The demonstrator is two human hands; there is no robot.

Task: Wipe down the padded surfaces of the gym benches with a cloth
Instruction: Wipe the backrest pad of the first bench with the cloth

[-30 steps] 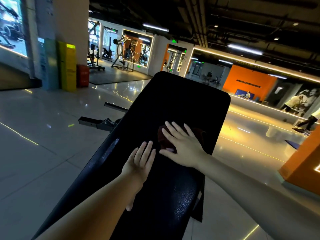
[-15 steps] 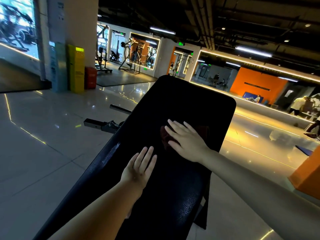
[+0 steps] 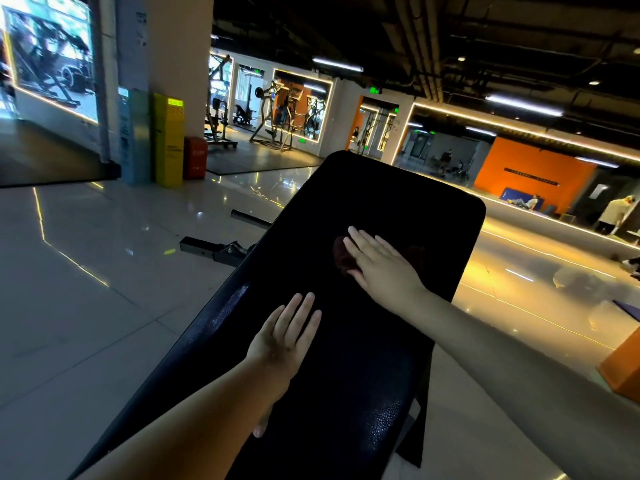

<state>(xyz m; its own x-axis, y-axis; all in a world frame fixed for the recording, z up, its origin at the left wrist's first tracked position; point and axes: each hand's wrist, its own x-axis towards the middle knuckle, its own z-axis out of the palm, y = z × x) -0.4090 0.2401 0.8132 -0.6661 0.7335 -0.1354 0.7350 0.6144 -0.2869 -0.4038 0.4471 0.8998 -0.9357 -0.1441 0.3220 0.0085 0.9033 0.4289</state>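
A black padded bench back (image 3: pixel 398 209) slopes up and away from me through the middle of the view. My right hand (image 3: pixel 381 268) lies flat with straight fingers on a dark red cloth (image 3: pixel 341 254), pressing it against the pad; most of the cloth is hidden under the palm. My left hand (image 3: pixel 287 337) rests flat on the pad lower down and to the left, fingers straight, holding nothing.
The bench's steel frame (image 3: pixel 211 249) juts out on the glossy tiled floor at left. A yellow cabinet (image 3: pixel 168 140) and red box (image 3: pixel 194 157) stand by a pillar. Weight machines (image 3: pixel 277 126) fill the back. An orange block (image 3: pixel 623 365) sits at right.
My right hand has slid the cloth a little to the right and up the pad, its fingers turning leftward. My left hand stays in place. The view has shifted slightly.
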